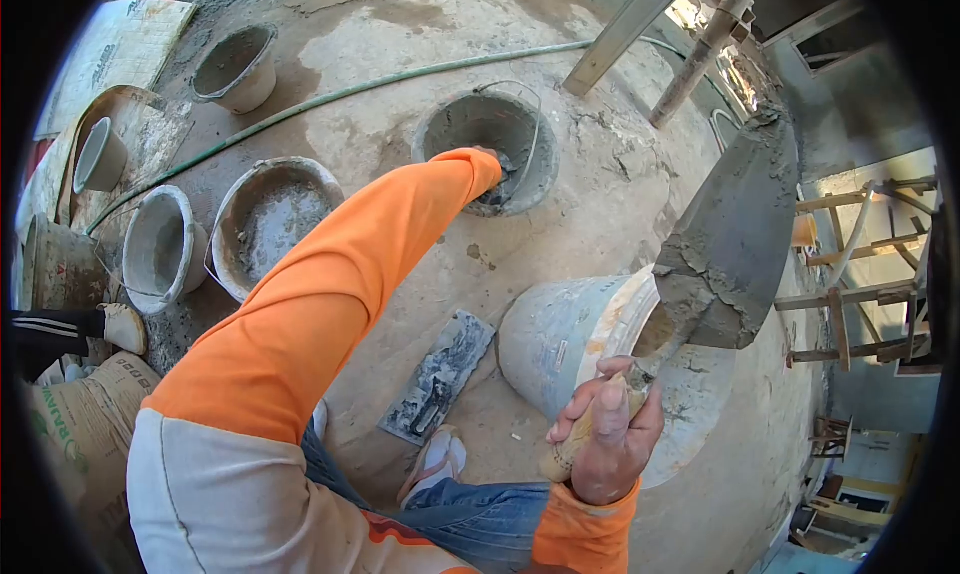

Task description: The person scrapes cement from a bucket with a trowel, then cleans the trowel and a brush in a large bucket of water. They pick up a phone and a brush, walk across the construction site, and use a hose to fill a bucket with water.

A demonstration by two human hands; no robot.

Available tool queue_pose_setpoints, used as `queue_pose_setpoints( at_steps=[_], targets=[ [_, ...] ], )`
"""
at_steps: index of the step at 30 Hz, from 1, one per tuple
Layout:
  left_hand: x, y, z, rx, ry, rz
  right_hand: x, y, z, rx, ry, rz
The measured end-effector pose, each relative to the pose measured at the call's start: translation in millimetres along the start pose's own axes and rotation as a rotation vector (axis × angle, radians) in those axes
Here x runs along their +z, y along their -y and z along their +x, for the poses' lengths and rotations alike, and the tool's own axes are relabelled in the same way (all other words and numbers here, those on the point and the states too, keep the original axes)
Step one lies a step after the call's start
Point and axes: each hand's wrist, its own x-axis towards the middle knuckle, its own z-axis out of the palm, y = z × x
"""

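My right hand [612,439] is closed around the light wooden handle of a trowel [745,239]. The wide blade points up and to the right, coated with wet grey mortar in a thick patch near the handle end. My left arm stretches forward in an orange sleeve to a bucket [428,134] with a wire handle and grey mortar inside. Only a sliver of my left hand [488,152] shows past the cuff, over the bucket; its fingers are hidden. Just beyond my right hand a large whitish bucket [550,344] stands below the trowel blade.
A mortar-smeared plastering float [437,377] lies by my sandalled foot [440,459]. More buckets [165,249] and a round basin [232,189] stand at left, near another person's shoe [124,328] and a cement bag [95,424]. A green hose [330,96] crosses the floor; poles [705,49] stand behind.
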Motion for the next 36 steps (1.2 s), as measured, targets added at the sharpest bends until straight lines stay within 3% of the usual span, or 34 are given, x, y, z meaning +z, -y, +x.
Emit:
queue_pose_setpoints(
  at_steps=[1,3,4,6,9,10,12,14,15,16,18,20,22,24,27,28,30,32,34,36],
  targets=[
    [3.3,2.2,25.2,0.003,0.034,0.014,-7.6,-0.4,1.1,0.035,-0.011,0.007],
    [38.6,8.3,53.4,-0.206,-0.204,-0.047,-19.4,-1.6,1.5,0.032,-0.071,0.057],
    [-19.4,12.8,-8.4,-0.115,-0.006,-0.148,-23.0,-1.9,1.2,0.092,-0.087,0.065],
    [-42.4,34.6,-22.2,-0.036,-0.253,-0.145,-27.0,-0.7,3.9,0.041,-0.173,0.11],
    [-81.4,99.8,-75.2,0.162,-0.356,-0.331,-29.0,2.5,4.3,0.002,-0.196,0.139],
    [-99.4,107.0,-131.0,0.124,-0.333,-0.455,-28.1,4.1,3.0,0.004,-0.203,0.144],
    [-96.5,146.0,-177.6,0.216,-0.003,-0.79,-24.5,6.6,-0.2,-0.02,-0.241,0.172],
    [-55.0,153.2,-218.9,0.406,0.312,-1.055,-21.1,8.8,-4.9,-0.032,-0.255,0.19],
    [-32.1,139.6,-239.7,0.32,0.598,-1.315,-18.4,10.1,-9.0,-0.049,-0.263,0.2],
    [-20.5,119.0,-266.4,0.228,0.743,-1.503,-13.9,11.8,-13.1,-0.048,-0.269,0.201],
    [62.6,105.4,-259.0,0.191,0.948,-1.569,-5.8,17.4,-20.9,-0.085,-0.274,0.169],
    [112.6,77.7,-255.7,0.121,1.035,-1.388,2.2,23.1,-34.2,-0.1,-0.277,0.16],
    [168.5,48.8,-253.8,-0.04,0.925,-1.252,8.4,29.2,-51.4,-0.109,-0.291,0.149],
    [209.3,20.6,-258.6,-0.254,0.78,-1.323,12.3,34.5,-69.9,-0.118,-0.326,0.11],
    [261.6,10.5,-259.9,-0.192,0.688,-1.378,16.2,34.9,-85.3,-0.177,-0.38,0.093],
    [252.1,13.5,-263.8,-0.19,0.663,-1.383,16.8,33.8,-85.6,-0.191,-0.365,0.106],
    [221.8,22.1,-270.4,0.024,0.298,-0.63,16.5,31.2,-80.1,-0.185,-0.356,0.095],
    [195.8,27.2,-244.2,-0.035,0.206,-0.744,22.1,29.7,-63.2,-0.194,-0.3,0.119],
    [145.6,20.8,-215.4,-0.291,-0.239,-1.052,24.9,26.6,-45.4,-0.201,-0.248,0.14],
    [71.8,15.6,-213.1,-0.44,-0.367,-1.333,26.4,19.7,-28.5,-0.158,-0.17,0.162]
  ],
)
